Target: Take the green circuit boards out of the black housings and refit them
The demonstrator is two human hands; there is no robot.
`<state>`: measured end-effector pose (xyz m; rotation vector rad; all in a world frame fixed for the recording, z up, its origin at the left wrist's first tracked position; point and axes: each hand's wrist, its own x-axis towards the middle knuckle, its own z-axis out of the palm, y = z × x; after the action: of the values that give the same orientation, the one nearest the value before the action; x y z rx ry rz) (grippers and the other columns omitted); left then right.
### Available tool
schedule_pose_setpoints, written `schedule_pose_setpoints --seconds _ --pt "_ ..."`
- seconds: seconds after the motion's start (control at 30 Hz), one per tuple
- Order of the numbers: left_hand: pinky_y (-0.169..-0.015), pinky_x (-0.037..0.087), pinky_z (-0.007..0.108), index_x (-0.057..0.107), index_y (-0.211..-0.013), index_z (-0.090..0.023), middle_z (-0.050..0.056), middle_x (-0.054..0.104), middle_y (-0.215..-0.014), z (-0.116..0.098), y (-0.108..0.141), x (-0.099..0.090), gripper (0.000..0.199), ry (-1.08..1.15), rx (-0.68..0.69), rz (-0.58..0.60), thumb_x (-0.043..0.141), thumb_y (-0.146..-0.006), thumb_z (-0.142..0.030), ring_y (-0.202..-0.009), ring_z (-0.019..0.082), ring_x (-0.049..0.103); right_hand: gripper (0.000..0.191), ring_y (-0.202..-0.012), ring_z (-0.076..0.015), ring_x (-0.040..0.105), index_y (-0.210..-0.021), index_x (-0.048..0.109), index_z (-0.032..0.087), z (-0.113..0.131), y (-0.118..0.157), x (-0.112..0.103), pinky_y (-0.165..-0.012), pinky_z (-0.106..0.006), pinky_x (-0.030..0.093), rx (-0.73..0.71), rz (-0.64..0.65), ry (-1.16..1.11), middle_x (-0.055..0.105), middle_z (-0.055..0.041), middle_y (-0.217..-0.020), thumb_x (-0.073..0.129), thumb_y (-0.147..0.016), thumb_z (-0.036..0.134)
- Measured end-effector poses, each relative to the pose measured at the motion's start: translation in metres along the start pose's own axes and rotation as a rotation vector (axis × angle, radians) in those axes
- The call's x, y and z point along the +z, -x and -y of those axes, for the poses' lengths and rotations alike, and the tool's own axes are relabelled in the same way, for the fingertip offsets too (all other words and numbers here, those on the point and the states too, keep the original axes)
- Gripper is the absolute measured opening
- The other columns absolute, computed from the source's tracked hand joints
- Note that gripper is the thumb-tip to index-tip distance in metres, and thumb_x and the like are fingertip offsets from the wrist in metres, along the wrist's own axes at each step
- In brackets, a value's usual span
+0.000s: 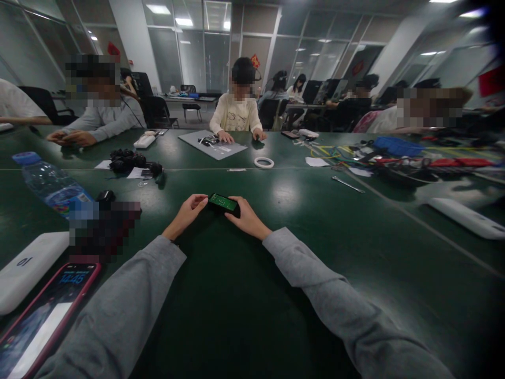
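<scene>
Between my two hands is a small black-edged rectangular piece (pixel 223 202) with a green face and paler markings, like a circuit board; its exact kind is too small to tell. My left hand (pixel 188 211) closes on its left end, thumb and fingers together. At the right end, my right hand (pixel 245 217) grips it with the thumb on the near edge and the fingers behind. The piece is held tilted toward me, just above the dark green table (pixel 236 295). Its underside is hidden.
Left of my arms are a phone (pixel 51 316), a white power bank (pixel 29 268) and a water bottle (pixel 55 184). Ahead lie a tape roll (pixel 264 162) and a grey mat (pixel 213 145). A wrench (pixel 347 184) and tangled cables (pixel 394 158) are right. Several people sit around.
</scene>
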<state>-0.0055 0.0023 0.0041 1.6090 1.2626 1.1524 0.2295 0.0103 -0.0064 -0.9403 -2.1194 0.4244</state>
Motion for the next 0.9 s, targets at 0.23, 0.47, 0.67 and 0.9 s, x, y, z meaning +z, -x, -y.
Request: schedule_pose_setpoints --seconds 0.23,0.47,0.67,0.9 --pt "-0.098 0.045 0.042 0.054 -0.116 -0.016 0.011 0.061 -0.118 0.004 -0.002 0.001 0.047 0.052 0.076 0.013 0.065 -0.078 -0.041 -0.109 0.022 0.059 0.054 -0.110 -0.0266 0.052 -0.132 0.039 0.021 0.014 0.001 -0.001 -0.095 -0.045 0.044 -0.096 0.085 0.088 0.052 -0.0101 -0.122 0.064 -0.084 0.029" --pt "-0.099 0.045 0.043 0.053 -0.119 -0.018 0.011 0.060 -0.122 -0.001 0.001 0.000 0.047 0.029 0.057 0.041 0.063 -0.080 -0.041 -0.112 0.023 0.059 0.056 -0.112 -0.0258 0.051 -0.135 0.037 0.022 0.013 0.002 -0.001 -0.095 -0.045 0.045 -0.102 0.071 0.109 0.051 -0.0100 -0.123 0.062 -0.085 0.029" --pt "-0.100 0.045 0.043 0.055 -0.117 -0.016 0.012 0.061 -0.122 0.003 -0.001 0.001 0.044 0.011 0.085 0.013 0.061 -0.081 -0.041 -0.111 0.022 0.059 0.058 -0.114 -0.0264 0.050 -0.135 0.036 0.018 0.012 0.003 0.000 -0.096 -0.045 0.044 -0.080 0.075 0.134 0.050 -0.0128 -0.126 0.063 -0.086 0.036" --pt "-0.097 0.046 0.042 0.059 -0.114 -0.017 0.011 0.063 -0.118 0.003 -0.001 0.000 0.042 -0.001 0.093 -0.002 0.062 -0.080 -0.041 -0.106 0.022 0.061 0.054 -0.103 -0.0273 0.054 -0.129 0.040 0.016 0.017 0.003 -0.002 -0.086 -0.044 0.047 -0.043 0.087 0.237 0.055 -0.0127 -0.116 0.063 -0.086 0.039"
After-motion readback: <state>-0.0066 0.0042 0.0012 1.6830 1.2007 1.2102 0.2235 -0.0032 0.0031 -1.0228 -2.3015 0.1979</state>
